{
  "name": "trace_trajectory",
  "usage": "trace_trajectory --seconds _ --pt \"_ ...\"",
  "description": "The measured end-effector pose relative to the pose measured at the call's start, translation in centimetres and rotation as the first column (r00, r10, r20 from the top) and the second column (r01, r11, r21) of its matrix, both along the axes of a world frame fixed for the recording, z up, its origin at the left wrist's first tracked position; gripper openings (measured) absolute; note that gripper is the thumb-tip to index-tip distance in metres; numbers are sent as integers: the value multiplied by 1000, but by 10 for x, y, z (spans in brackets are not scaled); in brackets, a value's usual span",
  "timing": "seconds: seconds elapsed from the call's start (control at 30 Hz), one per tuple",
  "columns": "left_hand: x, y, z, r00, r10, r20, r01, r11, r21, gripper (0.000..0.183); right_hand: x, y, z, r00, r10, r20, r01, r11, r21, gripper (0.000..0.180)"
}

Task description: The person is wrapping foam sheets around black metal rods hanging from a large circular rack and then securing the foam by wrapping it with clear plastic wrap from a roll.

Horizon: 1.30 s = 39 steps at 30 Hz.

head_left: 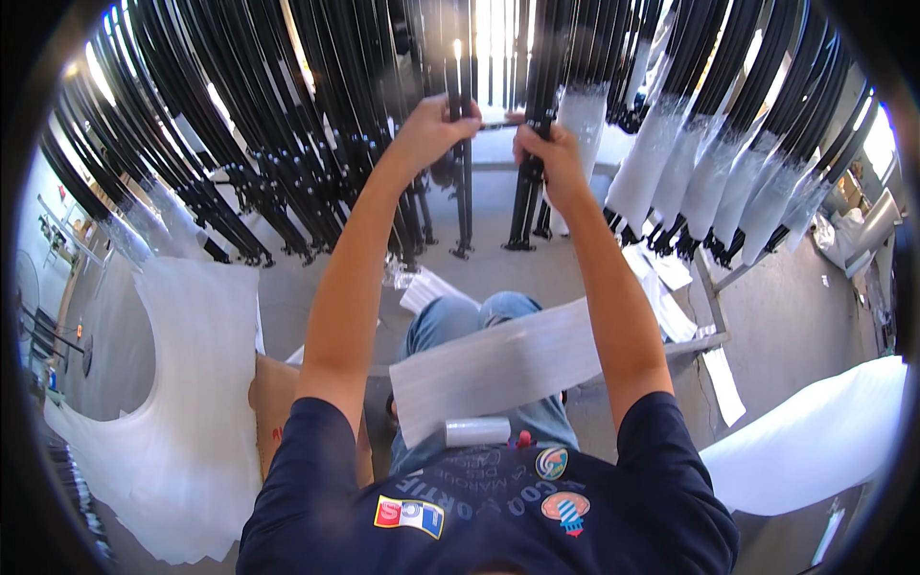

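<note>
Many slim black rods or tubes (273, 129) hang in rows in front of me, with small fittings at their lower ends. My left hand (444, 133) grips one of these black rods (463, 208) with thumb and fingers. My right hand (552, 154) is closed around a black bundle of rods (533, 183). Right of it hangs a bundle in a white foam wrap (581, 129) with clear film at its top. Across my lap lies a strip of white foam sheet (496, 359); a small roll of clear film (477, 432) rests by its lower edge.
More foam-wrapped bundles (643, 172) hang at the right. Large white foam sheets lie at the left (201, 374) and right (819, 431). A cardboard box (277, 402) stands beside my left arm. A metal frame (708, 343) and foam scraps (724, 388) are low at the right.
</note>
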State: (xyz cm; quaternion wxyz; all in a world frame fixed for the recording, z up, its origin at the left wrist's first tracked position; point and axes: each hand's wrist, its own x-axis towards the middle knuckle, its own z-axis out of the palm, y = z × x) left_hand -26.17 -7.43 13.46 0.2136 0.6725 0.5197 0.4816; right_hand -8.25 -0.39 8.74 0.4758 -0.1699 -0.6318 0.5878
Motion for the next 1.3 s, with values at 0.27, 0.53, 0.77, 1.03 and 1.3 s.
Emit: trace_trajectory --seconds 0.27,0.53,0.77,1.03,1.3 --pt "25 6 -39 890 455 18 -450 872 193 37 -2 -14 8 963 253 -91 -261 960 -96 32" --pt "33 -13 -16 970 102 223 -117 992 56 31 -10 3 3 966 256 -22 -257 966 -8 28" --pt "26 -10 -17 903 381 -198 -358 923 144 40 -15 5 -1 988 155 11 -155 978 137 29" --pt "21 -35 -13 977 176 120 -178 984 2 42 -1 9 -3 990 142 19 -144 985 92 33" --pt "27 2 -46 969 -69 236 59 997 47 34 -3 -1 -30 982 189 -22 -185 976 117 39"
